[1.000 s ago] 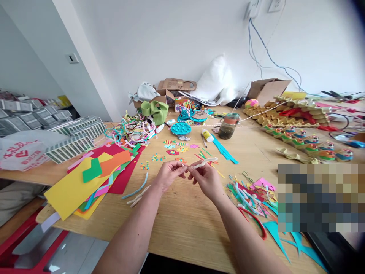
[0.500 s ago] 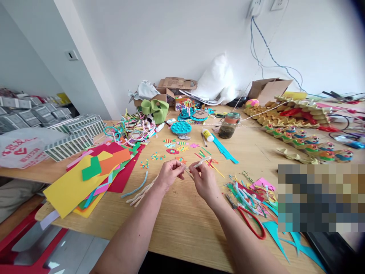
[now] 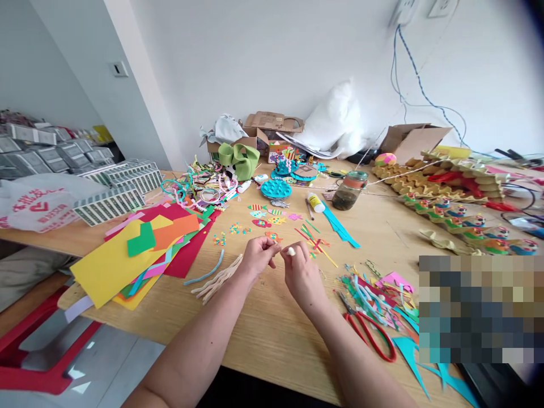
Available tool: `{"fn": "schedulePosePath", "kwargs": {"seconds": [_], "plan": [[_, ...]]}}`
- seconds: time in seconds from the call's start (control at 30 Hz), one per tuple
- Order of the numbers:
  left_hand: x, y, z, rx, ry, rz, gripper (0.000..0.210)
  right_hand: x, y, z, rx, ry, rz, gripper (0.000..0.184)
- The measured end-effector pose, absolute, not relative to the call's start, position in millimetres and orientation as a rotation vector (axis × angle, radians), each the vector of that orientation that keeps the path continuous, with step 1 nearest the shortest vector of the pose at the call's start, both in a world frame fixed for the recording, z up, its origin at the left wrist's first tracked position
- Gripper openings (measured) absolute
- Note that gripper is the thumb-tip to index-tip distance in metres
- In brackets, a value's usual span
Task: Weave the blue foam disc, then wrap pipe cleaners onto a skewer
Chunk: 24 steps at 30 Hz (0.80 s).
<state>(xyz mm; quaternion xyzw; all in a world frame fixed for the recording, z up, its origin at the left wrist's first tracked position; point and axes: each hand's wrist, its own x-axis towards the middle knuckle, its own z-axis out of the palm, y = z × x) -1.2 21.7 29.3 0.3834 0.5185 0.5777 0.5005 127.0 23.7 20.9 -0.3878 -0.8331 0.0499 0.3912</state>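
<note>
White stem [image 3: 291,251]: pinched in the right hand [image 3: 302,277], the nearer of 2; mostly hidden, long axis unclear.
Left hand [image 3: 258,256]: fingertips together, just left of it; cannot tell what they grip.
Cream stems [image 3: 217,279]: on the table [image 3: 272,340], left of both hands.

The fuzzy stem [image 3: 290,251] is white, the strands [image 3: 219,280] at left cream, the scissors [image 3: 357,313] at right red-handled, and the fish [image 3: 261,223] multicoloured with stripes and dots.
</note>
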Motion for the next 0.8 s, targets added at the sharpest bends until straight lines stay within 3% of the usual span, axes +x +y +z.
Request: {"fn": "schedulePosePath", "kwargs": {"seconds": [0.37,0.6,0.8], "plan": [[-9,16,39,0.842,0.878,1.296,0.031,127,28,33,-0.994,-1.578,1.146,0.025],[-6,18,37,0.831,0.991,1.356,0.031,137,39,38,-0.972,-1.408,1.445,0.04],[1,20,32,0.945,1.161,1.419,0.028,129,33,34,-1.063,-1.404,1.402,0.029]]}}
